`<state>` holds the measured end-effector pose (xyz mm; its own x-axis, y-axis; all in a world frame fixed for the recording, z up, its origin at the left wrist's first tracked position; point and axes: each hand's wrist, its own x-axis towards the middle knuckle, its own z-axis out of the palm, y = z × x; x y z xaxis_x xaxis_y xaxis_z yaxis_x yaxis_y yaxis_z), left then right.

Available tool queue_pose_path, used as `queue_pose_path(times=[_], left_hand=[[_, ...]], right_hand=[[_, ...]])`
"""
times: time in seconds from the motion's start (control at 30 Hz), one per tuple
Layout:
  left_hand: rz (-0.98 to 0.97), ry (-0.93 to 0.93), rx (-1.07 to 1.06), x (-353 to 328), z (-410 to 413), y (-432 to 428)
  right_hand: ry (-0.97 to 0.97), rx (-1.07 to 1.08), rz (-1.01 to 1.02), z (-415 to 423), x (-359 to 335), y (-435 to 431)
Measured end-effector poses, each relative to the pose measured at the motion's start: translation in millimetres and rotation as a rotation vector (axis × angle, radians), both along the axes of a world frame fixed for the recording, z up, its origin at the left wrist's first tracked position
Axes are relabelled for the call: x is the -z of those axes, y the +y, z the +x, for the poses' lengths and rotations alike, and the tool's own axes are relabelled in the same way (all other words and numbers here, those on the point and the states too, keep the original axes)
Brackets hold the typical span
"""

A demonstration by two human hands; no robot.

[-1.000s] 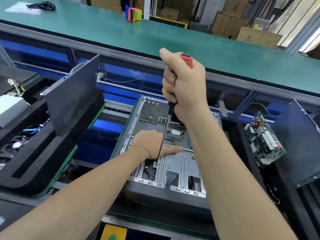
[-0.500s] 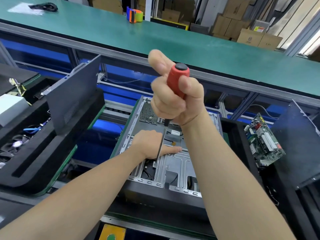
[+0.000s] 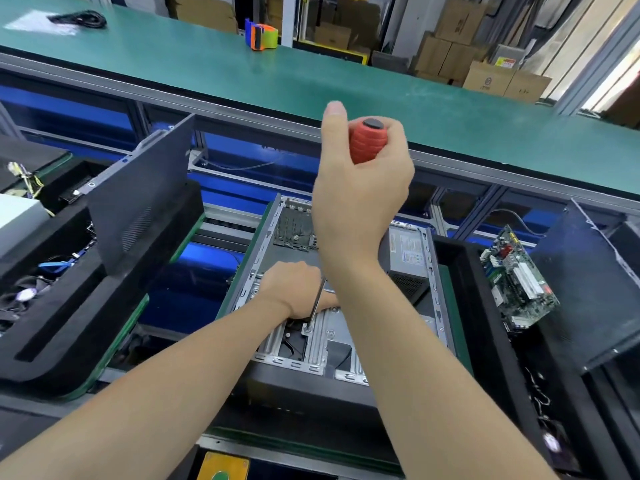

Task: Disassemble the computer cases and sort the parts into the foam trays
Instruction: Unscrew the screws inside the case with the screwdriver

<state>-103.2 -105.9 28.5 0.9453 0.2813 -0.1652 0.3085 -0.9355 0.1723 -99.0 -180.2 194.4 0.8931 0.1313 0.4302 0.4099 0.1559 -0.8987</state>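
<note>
An open grey computer case point(image 3: 263, 244) lies flat in front of me, its metal drive bracket point(image 3: 322, 344) near the front. My right hand point(image 3: 360, 188) grips the red handle of a screwdriver point(image 3: 367, 142) held upright, thumb raised. Its shaft runs down to a screw on the bracket. My left hand point(image 3: 291, 289) rests inside the case with its fingers by the shaft's lower end. A power supply point(image 3: 408, 258) sits in the case's right side, partly hidden by my right arm.
A black foam tray point(image 3: 69, 323) on the left holds cables and a dark side panel point(image 3: 138, 206) standing upright. A foam tray point(image 3: 453, 258) on the right holds a green motherboard point(image 3: 516, 275) and another panel point(image 3: 588, 282). Behind runs a green workbench point(image 3: 242, 71) with a tape dispenser point(image 3: 261, 36).
My right hand has rotated round the red handle, turning the screwdriver. The tip stays on the same screw and my left hand has not moved.
</note>
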Motion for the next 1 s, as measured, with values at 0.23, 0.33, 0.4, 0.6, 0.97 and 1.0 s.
queue_pose_path(times=[0.23, 0.33, 0.4, 0.6, 0.97, 1.0], left_hand=[[0.089, -0.167, -0.084, 29.0, 16.7, 2.3], [0.065, -0.211, -0.086, 31.7, 15.9, 3.1], [0.059, -0.211, -0.072, 31.4, 16.0, 3.6], [0.061, -0.195, -0.068, 27.5, 15.1, 2.5], [-0.005, -0.061, -0.03, 3.1, 1.2, -2.5], [0.011, -0.055, -0.015, 2.8, 0.7, -2.5]], right_hand=[[0.234, -0.76, -0.08, 48.7, -9.9, 1.5], [0.288, -1.278, 0.013, 71.9, -3.3, -0.5], [0.342, -1.598, 0.138, 78.2, 2.4, 0.1], [0.283, -1.641, 0.169, 80.5, 2.7, -4.0], [0.126, -0.144, -0.077, 13.7, 1.6, 0.8], [0.114, -0.114, -0.069, 13.2, 2.3, 3.5]])
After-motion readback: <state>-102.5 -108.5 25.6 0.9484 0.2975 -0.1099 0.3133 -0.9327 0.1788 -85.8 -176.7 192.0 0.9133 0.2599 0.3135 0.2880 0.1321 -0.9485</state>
